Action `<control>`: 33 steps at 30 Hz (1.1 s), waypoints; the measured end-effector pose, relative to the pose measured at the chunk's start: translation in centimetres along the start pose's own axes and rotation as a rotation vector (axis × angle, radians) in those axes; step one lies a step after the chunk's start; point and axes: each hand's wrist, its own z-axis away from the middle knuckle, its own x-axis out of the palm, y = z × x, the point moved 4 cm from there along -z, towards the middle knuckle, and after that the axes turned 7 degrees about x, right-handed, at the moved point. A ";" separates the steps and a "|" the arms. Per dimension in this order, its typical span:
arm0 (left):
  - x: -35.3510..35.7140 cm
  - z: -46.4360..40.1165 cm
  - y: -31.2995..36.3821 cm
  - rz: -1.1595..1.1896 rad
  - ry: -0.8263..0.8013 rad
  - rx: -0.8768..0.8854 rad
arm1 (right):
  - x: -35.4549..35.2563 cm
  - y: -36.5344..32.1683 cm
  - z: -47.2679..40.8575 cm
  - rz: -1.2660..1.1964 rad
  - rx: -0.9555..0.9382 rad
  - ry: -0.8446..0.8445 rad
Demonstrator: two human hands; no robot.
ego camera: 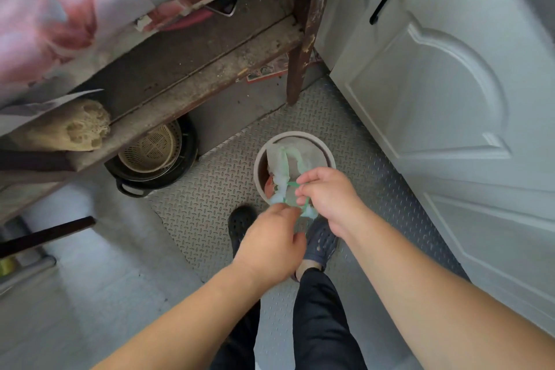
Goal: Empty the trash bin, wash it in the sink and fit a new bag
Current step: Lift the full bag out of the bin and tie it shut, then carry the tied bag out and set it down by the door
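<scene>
Both hands pinch the green drawstring of the bag: the right hand from just above the bin's near rim, the left hand a little nearer the person. The white bag sits inside the bin, which stands on the metal floor plate beside the white cabinet door. Judging by this, the task is early: bag not lifted out, washing and the new bag remain.

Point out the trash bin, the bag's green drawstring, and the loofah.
trash bin (326, 149): head view, on its far right rim.
green drawstring (292, 184): head view, stretch beside the right hand's fingertips.
loofah (75, 126): head view, middle of its fibrous body.
</scene>
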 end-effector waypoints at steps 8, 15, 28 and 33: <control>-3.1 5.2 -3.5 -0.002 -0.158 -0.297 | -1.6 -2.9 6.1 0.105 -0.080 0.101; -7.0 13.8 -4.1 -0.066 -0.240 -0.405 | -3.0 -5.6 14.2 0.366 -0.229 0.151; -12.5 26.8 -5.0 -0.002 -0.118 -0.411 | -6.7 -3.0 24.7 0.738 -0.234 0.200; -13.7 29.7 -6.0 -0.041 -0.090 -0.464 | -6.7 -2.1 24.3 0.815 -0.172 0.141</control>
